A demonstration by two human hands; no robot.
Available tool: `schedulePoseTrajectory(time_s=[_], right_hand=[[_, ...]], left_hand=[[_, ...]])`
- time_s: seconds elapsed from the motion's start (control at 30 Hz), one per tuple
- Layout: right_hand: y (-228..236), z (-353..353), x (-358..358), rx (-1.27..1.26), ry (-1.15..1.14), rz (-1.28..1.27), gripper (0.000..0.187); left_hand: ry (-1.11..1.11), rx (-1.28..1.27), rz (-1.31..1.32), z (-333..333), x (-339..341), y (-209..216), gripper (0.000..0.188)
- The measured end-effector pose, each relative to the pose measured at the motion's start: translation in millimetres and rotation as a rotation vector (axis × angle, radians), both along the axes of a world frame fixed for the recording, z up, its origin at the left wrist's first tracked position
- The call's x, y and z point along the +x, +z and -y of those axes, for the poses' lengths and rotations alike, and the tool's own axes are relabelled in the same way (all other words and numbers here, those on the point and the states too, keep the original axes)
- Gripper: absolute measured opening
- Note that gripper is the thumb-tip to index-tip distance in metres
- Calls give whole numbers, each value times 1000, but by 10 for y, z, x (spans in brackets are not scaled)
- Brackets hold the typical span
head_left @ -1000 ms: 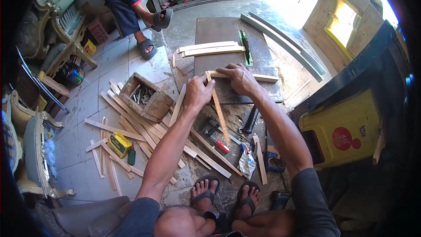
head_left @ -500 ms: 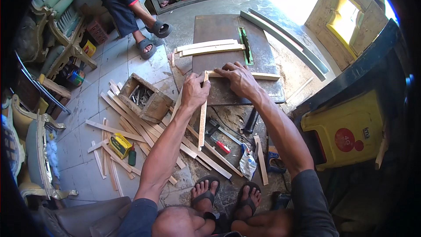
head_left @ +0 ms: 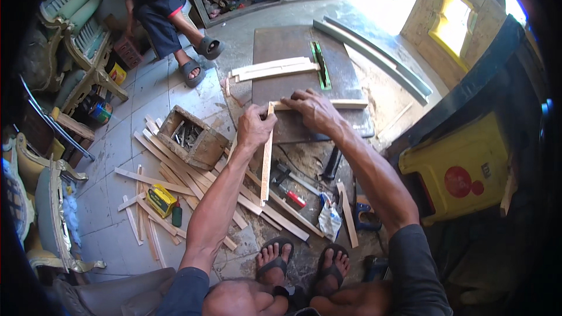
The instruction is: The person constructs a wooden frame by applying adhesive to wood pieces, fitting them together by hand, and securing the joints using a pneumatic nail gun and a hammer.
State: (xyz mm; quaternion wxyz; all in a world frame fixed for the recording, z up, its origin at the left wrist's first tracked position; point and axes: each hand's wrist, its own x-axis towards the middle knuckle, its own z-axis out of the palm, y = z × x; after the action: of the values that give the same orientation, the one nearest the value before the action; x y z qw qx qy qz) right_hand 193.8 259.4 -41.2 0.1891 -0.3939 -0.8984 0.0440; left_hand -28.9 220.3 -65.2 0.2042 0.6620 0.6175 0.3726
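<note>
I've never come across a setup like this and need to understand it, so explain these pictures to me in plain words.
There is no machine: these are a person's own bare hands, seen from a fisheye camera worn on the head and looking down, which is why straight edges bend.

The left hand pinches a narrow wooden strip pointing toward the feet. The right hand is on a second strip; whether it grips is hard to tell. The strips' ends appear to meet at a corner.

On the dark board beyond lie pale strips and a long green tool.
</note>
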Motion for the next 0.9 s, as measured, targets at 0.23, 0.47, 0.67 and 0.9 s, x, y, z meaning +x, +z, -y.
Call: schedulePoseTrajectory(time_s=[0.23,0.47,0.67,0.9], right_hand=[[504,537,-63,-13,-30,72,42],[873,894,156,-73,2,180,41],[916,1056,204,-43,0,122,17],[1018,1199,255,-64,-15,217,26]], left_hand=[[-3,-210,568,407,-80,41,31],[17,-553,958,910,171,587,32],[103,-653,921,1072,186,669,36],[50,-681,963,1146,246,615,39]])
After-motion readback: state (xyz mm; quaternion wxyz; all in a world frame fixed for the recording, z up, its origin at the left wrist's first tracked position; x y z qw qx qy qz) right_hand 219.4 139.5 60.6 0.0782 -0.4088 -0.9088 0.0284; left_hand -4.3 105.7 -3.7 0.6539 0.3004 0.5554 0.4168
